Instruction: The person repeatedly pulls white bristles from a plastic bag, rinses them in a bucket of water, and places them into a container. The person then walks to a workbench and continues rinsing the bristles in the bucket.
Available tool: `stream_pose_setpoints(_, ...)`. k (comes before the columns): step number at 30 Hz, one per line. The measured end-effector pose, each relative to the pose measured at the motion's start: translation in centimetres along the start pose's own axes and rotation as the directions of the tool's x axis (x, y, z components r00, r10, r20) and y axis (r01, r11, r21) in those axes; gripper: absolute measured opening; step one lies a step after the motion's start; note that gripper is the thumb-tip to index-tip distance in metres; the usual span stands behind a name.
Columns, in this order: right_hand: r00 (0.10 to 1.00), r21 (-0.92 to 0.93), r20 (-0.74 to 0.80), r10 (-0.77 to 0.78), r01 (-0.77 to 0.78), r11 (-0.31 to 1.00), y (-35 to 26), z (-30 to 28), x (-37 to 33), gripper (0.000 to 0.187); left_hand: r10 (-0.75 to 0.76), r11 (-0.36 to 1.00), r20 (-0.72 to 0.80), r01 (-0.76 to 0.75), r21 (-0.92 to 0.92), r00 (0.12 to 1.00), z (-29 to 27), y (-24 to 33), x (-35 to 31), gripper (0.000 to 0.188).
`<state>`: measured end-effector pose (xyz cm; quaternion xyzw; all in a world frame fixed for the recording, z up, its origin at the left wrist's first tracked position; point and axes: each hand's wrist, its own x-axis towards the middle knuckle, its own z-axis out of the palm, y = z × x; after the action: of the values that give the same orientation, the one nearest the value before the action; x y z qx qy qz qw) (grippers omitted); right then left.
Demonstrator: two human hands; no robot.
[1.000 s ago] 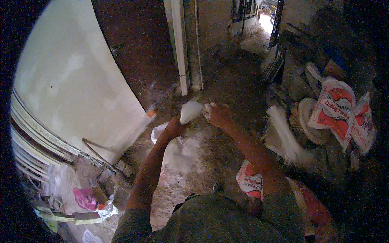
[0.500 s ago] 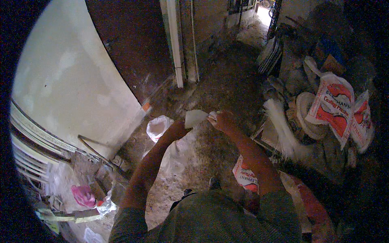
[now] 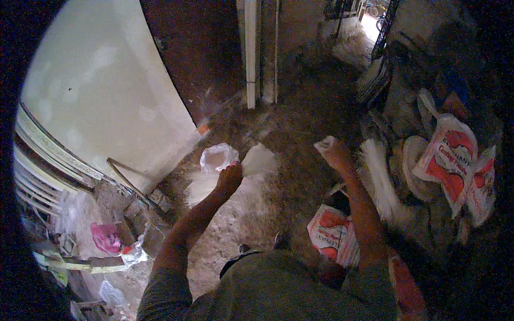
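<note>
A fan of pale fibre strands [image 3: 259,159] spreads out from my left hand [image 3: 230,180], whose fingers are closed around it. More pale strands hang below and to the left of that hand. Just beyond it stands a white plastic bag [image 3: 219,157] with its mouth open. Well off to the right, my right hand [image 3: 337,156] is closed, with a small pale tuft [image 3: 323,143] showing at the fingertips. The tuft is small and blurred. Both arms reach forward above the floor.
To the right lie a long bundle of white fibre [image 3: 378,176] and white sacks [image 3: 448,160] with red print. Another such sack [image 3: 333,234] sits below my right forearm. A pale panel [image 3: 107,91] leans at the left, near a pink bag [image 3: 106,238].
My hands have come apart. The right hand has moved away to the right from the fibre in my left hand. The view has shifted slightly.
</note>
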<state>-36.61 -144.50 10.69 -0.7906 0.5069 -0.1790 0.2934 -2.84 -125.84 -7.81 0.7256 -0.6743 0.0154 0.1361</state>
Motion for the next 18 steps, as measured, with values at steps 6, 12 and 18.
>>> stream_pose_setpoints(6,0.944,-0.379,0.303,-0.129,0.244,0.893,-11.1,2.1,-1.0,0.038,0.285,0.808,-0.203,-0.121,0.577,0.937,1.0,2.1,-0.5,0.040)
stream_pose_setpoints(12,0.931,-0.513,0.321,-0.173,0.324,0.795,-10.6,8.6,1.7,0.034,0.171,0.834,-0.128,-0.074,0.547,0.977,1.0,2.4,0.3,0.048)
stream_pose_setpoints(18,0.955,-0.472,0.231,-0.188,0.279,0.836,-5.6,11.1,1.4,0.033,0.084,0.846,-0.108,-0.013,0.533,0.991,0.0,1.3,-1.1,0.046)
